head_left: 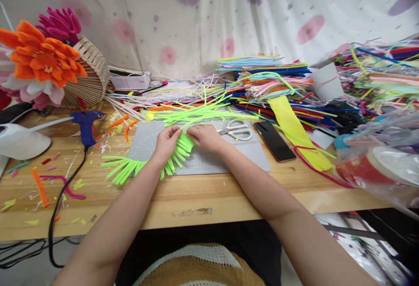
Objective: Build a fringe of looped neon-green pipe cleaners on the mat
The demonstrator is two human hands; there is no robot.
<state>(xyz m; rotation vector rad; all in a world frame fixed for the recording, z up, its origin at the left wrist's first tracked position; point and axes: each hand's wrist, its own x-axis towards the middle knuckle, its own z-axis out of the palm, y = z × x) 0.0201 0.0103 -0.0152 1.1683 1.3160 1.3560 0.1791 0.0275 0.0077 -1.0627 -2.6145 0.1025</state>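
Observation:
Above a grey cutting mat (209,163), both hands are on a long fringe of neon green pipe cleaners (183,148) joined side by side. My left hand (167,143) is closed, pinching its upper edge with thumb and forefinger. Close beside it, my right hand (206,137) is closed with curled fingers at the fringe's right end, gripping a green pipe cleaner there; its fingertips are partly hidden. The fringe's left end curves out past my left wrist. Loose green pipe cleaners (203,113) lie just behind the hands. Scissors (240,129) rest on the mat to the right.
A phone (275,141) and a yellow strip (297,133) lie right of the mat. Bundled pipe cleaners (268,83) are stacked behind. On the left are a blue glue gun (84,128) with its cord, scattered scraps, and an orange flower (46,59) by a basket (88,76).

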